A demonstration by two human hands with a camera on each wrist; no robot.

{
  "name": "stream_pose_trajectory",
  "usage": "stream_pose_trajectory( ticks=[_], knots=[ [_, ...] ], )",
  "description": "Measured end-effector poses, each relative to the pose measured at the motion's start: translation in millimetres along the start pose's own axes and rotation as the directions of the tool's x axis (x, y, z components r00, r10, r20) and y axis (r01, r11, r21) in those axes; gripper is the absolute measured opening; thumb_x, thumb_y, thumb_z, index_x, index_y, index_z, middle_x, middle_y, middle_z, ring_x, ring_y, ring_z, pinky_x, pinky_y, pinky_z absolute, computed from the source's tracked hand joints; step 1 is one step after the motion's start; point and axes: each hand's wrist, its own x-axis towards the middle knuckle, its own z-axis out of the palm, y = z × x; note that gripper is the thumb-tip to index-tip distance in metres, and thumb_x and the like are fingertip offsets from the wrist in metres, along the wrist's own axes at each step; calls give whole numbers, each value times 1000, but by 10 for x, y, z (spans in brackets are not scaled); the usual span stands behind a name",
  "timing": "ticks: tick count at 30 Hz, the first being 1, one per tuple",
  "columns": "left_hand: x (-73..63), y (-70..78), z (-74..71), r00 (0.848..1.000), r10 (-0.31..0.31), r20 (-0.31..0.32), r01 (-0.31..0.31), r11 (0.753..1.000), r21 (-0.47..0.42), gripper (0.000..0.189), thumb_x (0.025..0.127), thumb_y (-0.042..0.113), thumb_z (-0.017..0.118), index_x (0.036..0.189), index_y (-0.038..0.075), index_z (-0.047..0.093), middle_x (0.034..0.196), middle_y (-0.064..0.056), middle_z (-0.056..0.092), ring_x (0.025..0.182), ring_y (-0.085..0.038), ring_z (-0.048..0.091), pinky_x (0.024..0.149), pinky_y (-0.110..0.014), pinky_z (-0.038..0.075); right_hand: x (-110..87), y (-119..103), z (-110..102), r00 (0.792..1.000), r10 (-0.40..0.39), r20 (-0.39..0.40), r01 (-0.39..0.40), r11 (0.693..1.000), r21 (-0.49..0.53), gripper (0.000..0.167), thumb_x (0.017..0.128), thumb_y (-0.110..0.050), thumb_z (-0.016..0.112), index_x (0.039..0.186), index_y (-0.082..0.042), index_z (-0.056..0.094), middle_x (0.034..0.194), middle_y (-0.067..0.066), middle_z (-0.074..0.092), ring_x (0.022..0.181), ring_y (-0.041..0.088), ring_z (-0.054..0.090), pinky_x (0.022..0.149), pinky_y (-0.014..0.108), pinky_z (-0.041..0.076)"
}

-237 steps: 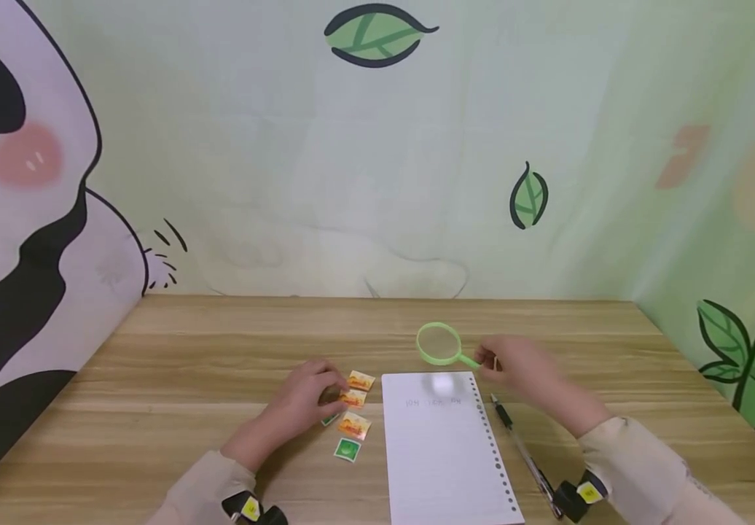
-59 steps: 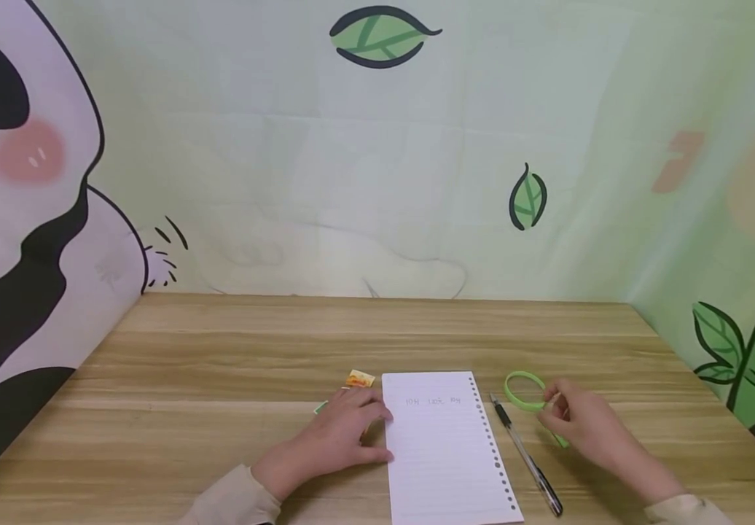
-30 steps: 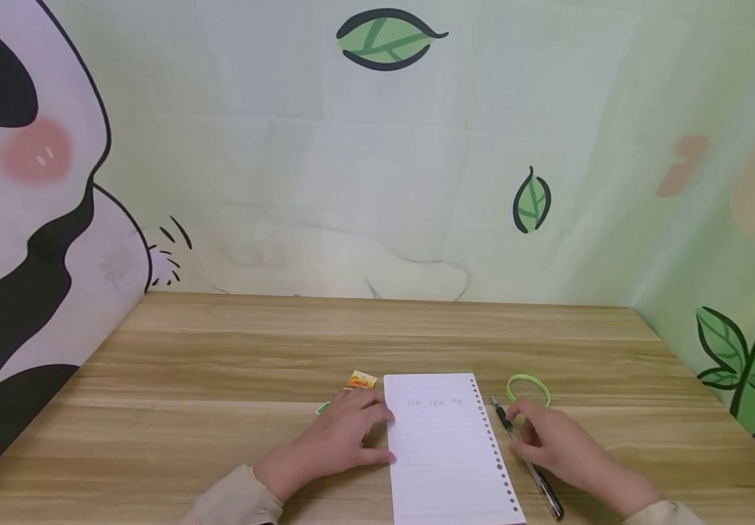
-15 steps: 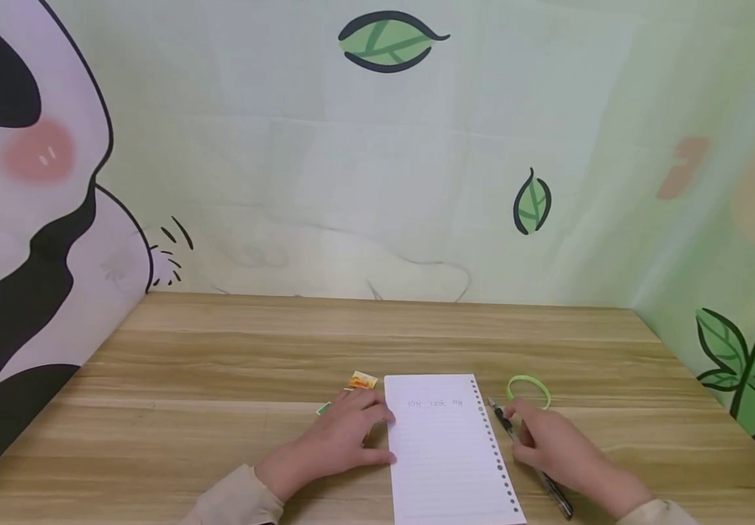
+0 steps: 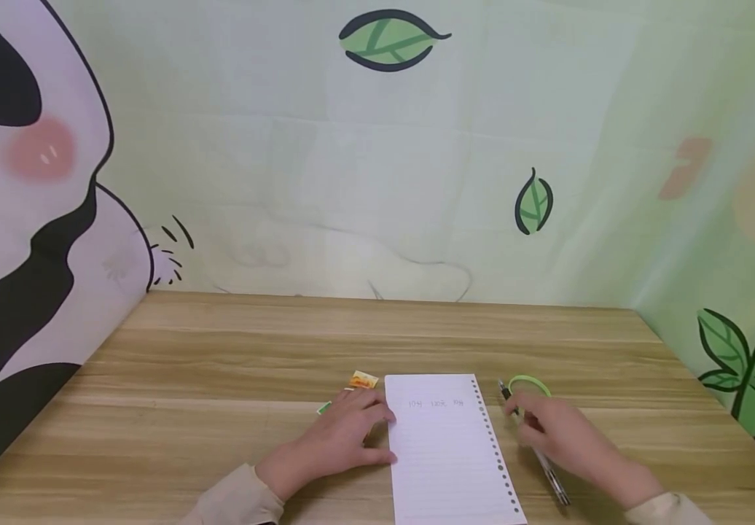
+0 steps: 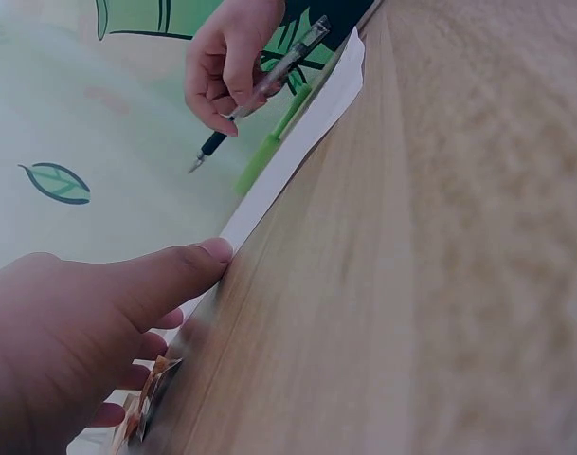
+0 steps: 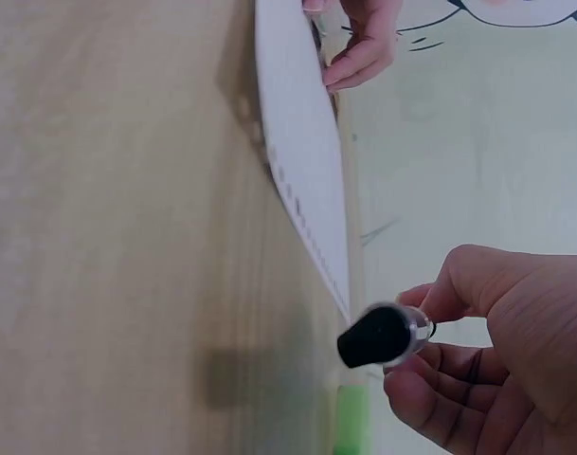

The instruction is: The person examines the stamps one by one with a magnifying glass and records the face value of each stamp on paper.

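My right hand (image 5: 568, 434) pinches a clear ballpoint pen (image 5: 552, 477) with a black grip, lifted just off the table at the paper's right. In the left wrist view the pen (image 6: 283, 71) slants with its tip downward. A lined, hole-punched sheet of paper (image 5: 450, 467) lies in the middle, with a short handwritten line near its far end. My left hand (image 5: 341, 435) rests along the sheet's left edge, thumb and fingertips touching it. Beneath and beyond that hand are small stamps; an orange one (image 5: 364, 379) shows, and a green corner (image 5: 323, 408) peeks out. The others are hidden.
A green-rimmed magnifying glass (image 5: 535, 380) lies right of the paper, partly hidden behind my right hand. Its green handle (image 7: 351, 417) shows in the right wrist view. A wall cloth with a panda and leaves (image 5: 387, 40) stands behind the wooden table (image 5: 253, 343).
Earlier my right hand held the magnifying glass by the paper's far end; it was laid down at the right. The hand then took up the pen. My left hand moved from the stamps onto the paper's edge.
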Motion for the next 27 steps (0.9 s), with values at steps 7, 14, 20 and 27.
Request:
stream_pose_trajectory(
  ticks=[7, 14, 20, 27],
  knots=[
    [-4, -13, 13, 1000, 2, -6, -2, 1000, 0, 43, 80, 46, 73, 111, 17, 65, 117, 4, 57, 117, -17, 52, 107, -43, 39, 61, -76, -72, 1000, 6, 8, -6, 999, 43, 16, 87, -1, 55, 89, -11, 67, 72, -10, 46, 59, -4, 37, 52, 17, 39],
    [-5, -18, 25, 1000, 9, -14, -9, 1000, 6, 43, 80, 47, 73, 111, 18, 65, 117, 4, 58, 117, -17, 52, 106, -41, 40, 141, -151, -109, 1000, 8, 9, -9, 993, 114, 22, 87, 3, 50, 92, -6, 69, 70, -6, 54, 52, -2, 39, 46, 19, 39],
    [-6, -13, 20, 1000, 7, -13, -7, 1000, -1, 43, 80, 47, 73, 111, 18, 65, 116, 4, 58, 117, -17, 52, 105, -40, 40, 225, -186, -146, 997, -75, -22, 76, 996, 53, 18, 83, 3, 60, 93, -9, 70, 81, -7, 66, 69, -3, 50, 58, 18, 46],
    [-2, -13, 12, 1000, 8, -9, -7, 1000, 4, 43, 80, 47, 73, 111, 17, 65, 116, 4, 58, 116, -17, 52, 106, -40, 40, 285, -228, -138, 991, -106, -80, 109, 994, 32, 18, 79, 0, 71, 87, -14, 61, 73, -11, 58, 69, -3, 50, 59, 17, 48]
  ],
)
